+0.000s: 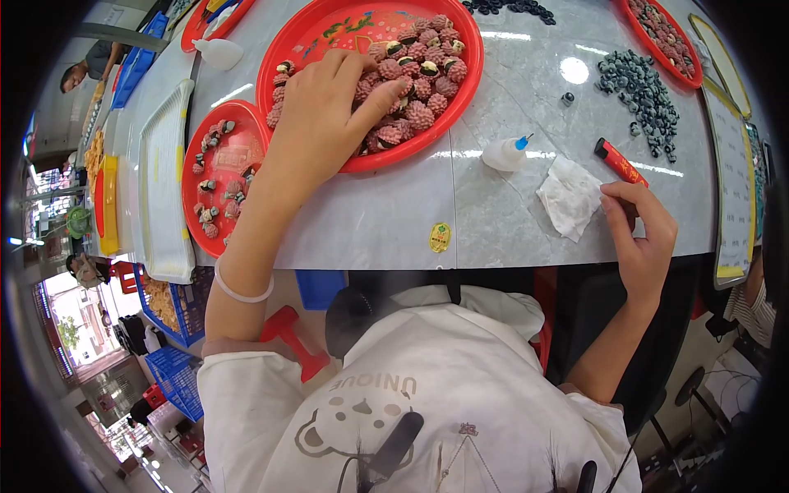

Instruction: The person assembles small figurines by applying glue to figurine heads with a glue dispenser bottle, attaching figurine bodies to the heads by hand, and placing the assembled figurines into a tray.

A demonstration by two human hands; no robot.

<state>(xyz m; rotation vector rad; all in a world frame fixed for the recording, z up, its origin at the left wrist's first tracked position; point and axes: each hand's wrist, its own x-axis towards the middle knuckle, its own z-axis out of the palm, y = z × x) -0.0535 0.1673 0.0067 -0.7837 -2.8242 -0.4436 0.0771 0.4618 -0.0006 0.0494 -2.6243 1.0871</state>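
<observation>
My left hand reaches into a large round red tray at the back, over a heap of pink bumpy pieces. Its thumb is stretched away from the fingers, and I see nothing held; some fingertips are hidden. Several pieces show a dark and cream part set in them. On the right, my right hand is by the table's front edge, with thumb and forefinger pressed together at the edge of a crumpled white tissue. What lies between those fingertips is too small to tell. A white squeeze bottle with a blue tip stands beside the tissue.
A smaller red tray with some pieces is left of my forearm. Many small dark parts lie at the right, near a red and black lighter-shaped object. Another white bottle and a long white tray are on the left.
</observation>
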